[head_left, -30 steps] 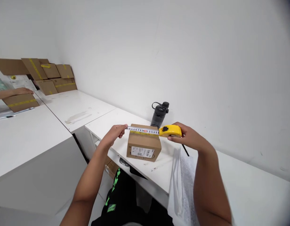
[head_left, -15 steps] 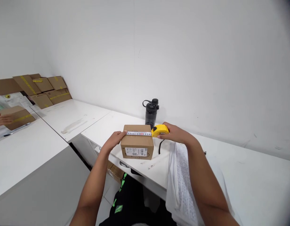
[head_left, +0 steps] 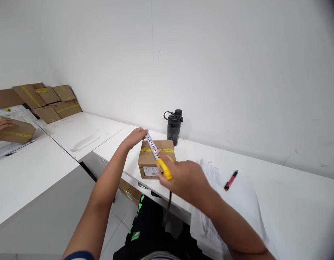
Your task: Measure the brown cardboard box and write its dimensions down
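A cardboard box (head_left: pixel 145 157) with yellow tape on its top and a white label on its front sits near the table's front edge. Above it, a white measuring blade (head_left: pixel 151 143) runs slantwise from far left to near right. My left hand (head_left: pixel 137 137) pinches the blade's end past the box's far left corner. Wrapped in my right hand (head_left: pixel 180 177) is the yellow tape measure (head_left: pixel 164 169), in front of the box's right part; a dark strap hangs below. Whether the blade touches the box I cannot tell.
Behind the box stands a dark bottle (head_left: pixel 174 127). Papers (head_left: pixel 244 196) with a red and black pen (head_left: pixel 231 180) lie on the right. At far left, another person's hand (head_left: pixel 3 125) rests on a carton (head_left: pixel 19 131), near stacked boxes (head_left: pixel 65 108).
The blade has turned from lying across the box's width to a front-to-back slant. My left hand moved farther back, my right hand nearer and left. The pen has come into view.
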Demonstrator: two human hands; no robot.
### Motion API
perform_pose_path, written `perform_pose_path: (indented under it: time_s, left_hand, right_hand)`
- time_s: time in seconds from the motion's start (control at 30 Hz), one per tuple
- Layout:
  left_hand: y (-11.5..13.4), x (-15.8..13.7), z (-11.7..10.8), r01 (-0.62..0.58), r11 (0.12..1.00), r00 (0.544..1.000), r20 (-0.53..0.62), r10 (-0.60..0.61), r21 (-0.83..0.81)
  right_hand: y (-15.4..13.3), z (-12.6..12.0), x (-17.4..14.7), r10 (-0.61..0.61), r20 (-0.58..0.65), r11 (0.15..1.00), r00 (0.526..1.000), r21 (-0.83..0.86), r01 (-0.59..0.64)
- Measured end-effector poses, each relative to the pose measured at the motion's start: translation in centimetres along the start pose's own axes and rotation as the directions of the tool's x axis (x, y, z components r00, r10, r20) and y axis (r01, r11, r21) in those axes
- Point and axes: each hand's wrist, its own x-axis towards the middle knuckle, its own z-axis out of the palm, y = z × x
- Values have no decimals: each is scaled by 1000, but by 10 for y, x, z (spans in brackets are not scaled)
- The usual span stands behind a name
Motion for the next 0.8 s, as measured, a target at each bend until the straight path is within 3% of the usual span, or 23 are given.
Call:
perform_pose_path:
  time_s: [0.13, 0.27, 0.4, 0.53, 0.8]
  left_hand:
    - [15, 23, 32, -35, 983, 999, -9, 38, 183]
    - [18, 25, 55, -60, 950, 996, 76, 39, 306]
    - [15, 18, 56, -94, 939, 982, 186, 33, 330]
    - [13, 14, 52, -104, 943, 974, 227, 31, 315]
    - [10, 14, 56, -130, 956, 987, 121, 101, 265]
  right_hand:
    - [-30, 19, 4, 60, 41, 998, 997, -37, -59]
    - [-33, 26, 13, 149, 144, 989, 978, -12, -149]
    - [-26, 27, 18, 183, 131, 981, 974, 40, -189]
    - [-21, 26, 19, 155, 141, 983, 978, 71, -166]
    - [-19, 27, 16, 93, 84, 994, 992, 42, -96]
